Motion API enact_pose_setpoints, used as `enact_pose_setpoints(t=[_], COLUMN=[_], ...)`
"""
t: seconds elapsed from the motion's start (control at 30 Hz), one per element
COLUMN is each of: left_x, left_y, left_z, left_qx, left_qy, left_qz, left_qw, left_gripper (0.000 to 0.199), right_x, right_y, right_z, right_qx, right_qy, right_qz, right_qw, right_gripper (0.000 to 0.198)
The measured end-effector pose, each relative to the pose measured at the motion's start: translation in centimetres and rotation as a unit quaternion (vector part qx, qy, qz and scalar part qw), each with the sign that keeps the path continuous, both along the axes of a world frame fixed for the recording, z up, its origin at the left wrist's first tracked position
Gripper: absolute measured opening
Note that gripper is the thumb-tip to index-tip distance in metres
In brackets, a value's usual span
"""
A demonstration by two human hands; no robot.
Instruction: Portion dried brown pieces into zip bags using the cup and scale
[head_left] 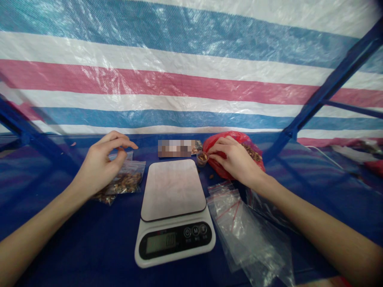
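My left hand is over filled zip bags on the left, fingers bent and apart, with nothing visible between them. The bags hold brown, nut-like or dried pieces. My right hand pinches the right rim of a small clear plastic cup with brown pieces in it. Behind and beneath that hand sits a red plastic bag, open, with more brown pieces showing. Between my hands stands a white kitchen scale; its pan carries nothing and its display appears to read 0.0.
Clear zip bags, flat and overlapping, lie right of the scale. A partly blurred printed packet is behind it. One loose brown piece rests on the blue table surface. Blue metal bars and a striped plastic sheet enclose the table.
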State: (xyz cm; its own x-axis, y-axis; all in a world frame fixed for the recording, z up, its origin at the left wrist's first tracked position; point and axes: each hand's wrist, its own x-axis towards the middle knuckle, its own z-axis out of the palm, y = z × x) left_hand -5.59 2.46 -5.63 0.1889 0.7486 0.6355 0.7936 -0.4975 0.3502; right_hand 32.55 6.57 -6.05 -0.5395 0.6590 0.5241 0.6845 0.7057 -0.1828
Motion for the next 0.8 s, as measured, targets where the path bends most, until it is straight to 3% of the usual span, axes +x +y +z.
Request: enact_pose_setpoints(t=[0.13,0.3,0.43,0.67,0.8], left_x=[0.0,-0.1,0.0,0.1,0.1], left_y=[-0.1,-0.1,-0.1,-0.1,-0.1], left_z=[0.0,0.0,0.1,0.1,0.1], left_qx=[-0.001,-0.006,-0.014,-0.013,-0.016], left_qy=[0.001,0.003,0.004,0.011,0.010], left_qz=[-0.002,-0.006,-0.004,-0.007,-0.007], left_qw=[1.000,1.000,1.000,1.000,1.000], left_gripper=[0.032,0.031,0.031,0.031,0.031], right_x=[-0.4,-1.1,-1.0,-0.2,-0.1], right_y=[-0.5,-1.4,-1.8,-1.5,-1.2], right_z=[0.7,0.8,1.2,2.3,1.9], right_qx=[0.022,-0.011,-0.001,-0.074,-0.127], right_qy=[0.068,0.121,0.144,-0.011,-0.059], right_qz=[0.007,0.035,0.037,0.153,0.171], right_qw=[0.997,0.992,0.989,0.985,0.975], right_gripper=[0.012,0.016,0.021,0.009,0.008])
